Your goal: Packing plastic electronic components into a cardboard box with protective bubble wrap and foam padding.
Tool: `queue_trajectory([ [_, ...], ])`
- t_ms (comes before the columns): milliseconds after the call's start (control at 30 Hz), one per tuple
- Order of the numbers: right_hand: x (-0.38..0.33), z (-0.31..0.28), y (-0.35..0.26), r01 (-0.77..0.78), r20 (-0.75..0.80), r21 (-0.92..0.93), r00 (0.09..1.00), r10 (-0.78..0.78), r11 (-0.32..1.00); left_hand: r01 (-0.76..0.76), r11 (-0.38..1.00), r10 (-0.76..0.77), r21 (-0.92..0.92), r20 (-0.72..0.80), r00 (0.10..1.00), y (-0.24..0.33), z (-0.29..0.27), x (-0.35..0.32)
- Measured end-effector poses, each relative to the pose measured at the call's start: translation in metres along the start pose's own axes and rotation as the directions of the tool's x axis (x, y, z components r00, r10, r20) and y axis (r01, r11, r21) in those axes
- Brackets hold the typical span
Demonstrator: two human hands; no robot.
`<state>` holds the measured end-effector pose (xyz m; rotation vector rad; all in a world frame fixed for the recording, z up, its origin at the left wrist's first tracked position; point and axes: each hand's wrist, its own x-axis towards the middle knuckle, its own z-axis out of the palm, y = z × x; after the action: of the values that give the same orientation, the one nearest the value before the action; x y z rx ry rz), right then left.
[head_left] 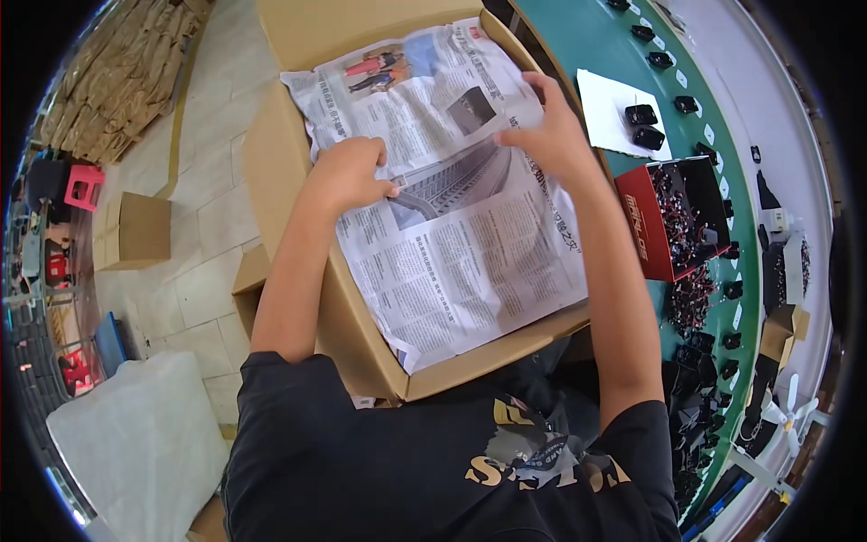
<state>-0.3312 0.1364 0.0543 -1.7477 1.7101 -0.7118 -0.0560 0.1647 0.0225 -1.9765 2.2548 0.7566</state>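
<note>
Sheets of printed newspaper [461,262] lie over the top of an open cardboard box [361,316] in front of me, hiding whatever is beneath. On the left part of the paper rests my left hand [350,173], its fingers curled in against a sheet and the thumb pointing right. My right hand [555,135] touches the paper near the box's right side, with its thumb and fingers spread apart. Between the two hands runs the edge or fold of an upper sheet, just above a large printed picture.
Right of the box stands a green table [623,163] with a row of small black parts, a white sheet [601,108] and a red box [646,226] of wired pieces. A small carton [135,232] sits on the tiled floor at left, near a white wrapped bundle [140,443].
</note>
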Motion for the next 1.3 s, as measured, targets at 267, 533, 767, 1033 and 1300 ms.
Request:
queue_trajectory([
  [267,-0.042,-0.073,-0.024,0.166,0.043,0.627,0.968,-0.246,0.761,-0.132,0.962,0.268,0.239,-0.731,0.627,-0.004,0.008,-0.020],
  [533,-0.088,-0.144,0.009,0.324,-0.237,0.692,0.946,-0.220,0.645,-0.560,0.192,-0.084,-0.806,-0.582,0.809,0.022,-0.017,-0.013],
  [767,-0.116,-0.175,0.047,0.376,-0.386,0.556,0.907,-0.170,0.741,-0.707,0.100,0.020,-0.701,-0.709,0.705,0.033,-0.067,-0.075],
  [1033,-0.159,-0.187,0.031,0.505,-0.294,0.171,0.846,-0.445,0.846,-0.527,0.731,0.032,-0.433,-0.750,0.661,0.023,-0.075,-0.209],
  [1300,-0.192,-0.111,-0.061,0.511,-0.243,0.657,0.840,-0.485,0.555,-0.846,0.428,-0.119,-0.318,-0.948,0.296,-0.025,-0.055,-0.387],
])
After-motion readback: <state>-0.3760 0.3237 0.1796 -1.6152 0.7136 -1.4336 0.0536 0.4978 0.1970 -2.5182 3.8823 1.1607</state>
